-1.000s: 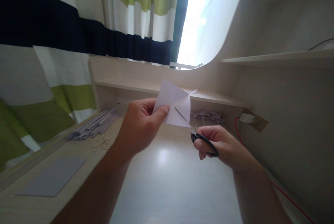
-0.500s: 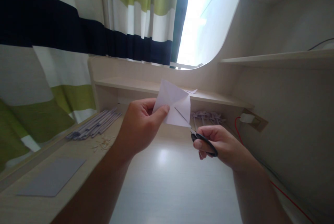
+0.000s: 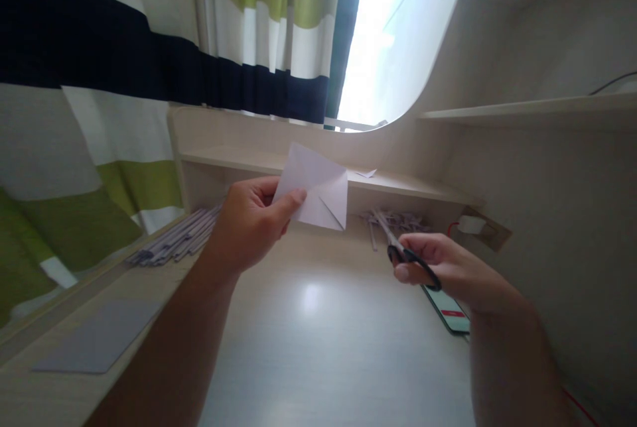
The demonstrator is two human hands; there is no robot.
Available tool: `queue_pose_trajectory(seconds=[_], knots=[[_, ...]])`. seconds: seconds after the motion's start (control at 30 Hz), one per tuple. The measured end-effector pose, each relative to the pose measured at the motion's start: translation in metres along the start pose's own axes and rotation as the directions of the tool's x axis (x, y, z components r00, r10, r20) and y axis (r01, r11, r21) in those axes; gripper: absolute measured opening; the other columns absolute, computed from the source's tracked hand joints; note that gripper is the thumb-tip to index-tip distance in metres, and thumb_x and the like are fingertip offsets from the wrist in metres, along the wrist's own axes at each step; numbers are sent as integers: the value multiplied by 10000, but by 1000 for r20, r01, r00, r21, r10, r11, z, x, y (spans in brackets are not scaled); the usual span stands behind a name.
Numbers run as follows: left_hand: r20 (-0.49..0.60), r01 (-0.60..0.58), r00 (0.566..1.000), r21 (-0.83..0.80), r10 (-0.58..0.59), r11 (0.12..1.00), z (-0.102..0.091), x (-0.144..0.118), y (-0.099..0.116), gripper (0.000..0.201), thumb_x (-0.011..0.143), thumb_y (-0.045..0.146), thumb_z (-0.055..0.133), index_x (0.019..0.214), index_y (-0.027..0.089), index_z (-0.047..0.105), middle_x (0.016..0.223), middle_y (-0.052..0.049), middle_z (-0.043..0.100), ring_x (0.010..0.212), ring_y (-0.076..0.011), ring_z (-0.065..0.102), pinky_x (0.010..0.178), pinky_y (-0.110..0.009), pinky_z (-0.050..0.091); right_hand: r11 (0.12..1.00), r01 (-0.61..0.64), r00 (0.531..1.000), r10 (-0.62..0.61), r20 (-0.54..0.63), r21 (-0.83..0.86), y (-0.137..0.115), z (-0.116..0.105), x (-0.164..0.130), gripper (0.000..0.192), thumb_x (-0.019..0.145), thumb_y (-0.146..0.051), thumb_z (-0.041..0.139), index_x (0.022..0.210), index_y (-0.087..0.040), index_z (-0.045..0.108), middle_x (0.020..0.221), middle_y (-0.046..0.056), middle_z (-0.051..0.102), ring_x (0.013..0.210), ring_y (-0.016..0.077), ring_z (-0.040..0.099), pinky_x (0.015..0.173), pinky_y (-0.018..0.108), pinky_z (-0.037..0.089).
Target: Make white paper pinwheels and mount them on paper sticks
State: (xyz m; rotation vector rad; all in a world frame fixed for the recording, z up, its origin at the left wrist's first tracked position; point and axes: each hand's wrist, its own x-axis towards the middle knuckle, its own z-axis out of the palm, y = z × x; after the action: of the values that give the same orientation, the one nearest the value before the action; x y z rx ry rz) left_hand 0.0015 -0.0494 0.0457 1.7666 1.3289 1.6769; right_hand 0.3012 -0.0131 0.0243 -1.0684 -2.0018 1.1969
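A square of white paper [image 3: 321, 178] is pinched between the thumb and fingers of my left hand [image 3: 256, 225], held up over the desk. One slit runs from its lower right corner toward the middle, and faint creases cross it. My right hand [image 3: 438, 268] grips a pair of black-handled scissors [image 3: 415, 258] by the loops. Their blades point up and left, apart from the paper, in front of several white paper pieces on thin sticks [image 3: 401, 220] at the back of the desk.
Rolled paper tubes [image 3: 174, 238] lie at the back left, and a flat sheet [image 3: 97, 337] at the front left. A phone [image 3: 450, 311] lies partly behind my right wrist. A paper scrap [image 3: 367, 174] rests on the low shelf [image 3: 239, 160]. A white plug [image 3: 471, 225] sits in the wall socket.
The scissors have come out of the slit and moved right with my right hand. My left hand has shifted the paper slightly left and up. The phone has come into view.
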Motion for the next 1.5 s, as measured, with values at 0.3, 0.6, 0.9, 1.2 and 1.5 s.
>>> queue_pose_trajectory(seconds=[0.3,0.6,0.9,1.2,1.5], knots=[[500,-2,864,120,-59,993,15,-2,-8,258,893,396,688,812,172,785,721,-33,712,621,-152,603,538,-238,399,940,330,846,-253,-469,88,3,24,19,340,680,-367,948,905,-197,757,907,46,735,771,169,640,682,274,506],[420,156,907,-267,-31,951,40,-4,-11,253,808,367,810,918,151,736,864,-56,761,718,-159,678,598,-221,508,932,311,845,-181,-503,186,4,40,20,317,635,-361,946,798,-204,724,778,23,730,654,165,627,615,301,530],[552,205,831,-191,-67,960,42,-5,-7,312,914,389,685,740,133,724,632,-21,664,571,-104,564,557,-208,447,852,464,730,-211,-650,244,6,37,26,244,687,-312,919,819,-231,730,836,21,739,737,180,648,708,312,543],[305,55,952,-151,-7,987,34,-8,0,330,910,355,654,645,159,646,571,2,602,531,-111,532,518,-220,408,914,330,874,-203,-442,234,3,33,23,309,760,-448,882,790,-177,737,772,43,743,668,160,657,661,285,539],[-23,8,1000,-185,-12,983,5,-4,-1,295,876,268,676,597,178,643,535,18,576,486,-104,517,474,-218,421,993,108,994,-108,0,54,-4,25,11,424,831,-562,807,938,-156,748,846,57,684,741,153,575,631,259,439]])
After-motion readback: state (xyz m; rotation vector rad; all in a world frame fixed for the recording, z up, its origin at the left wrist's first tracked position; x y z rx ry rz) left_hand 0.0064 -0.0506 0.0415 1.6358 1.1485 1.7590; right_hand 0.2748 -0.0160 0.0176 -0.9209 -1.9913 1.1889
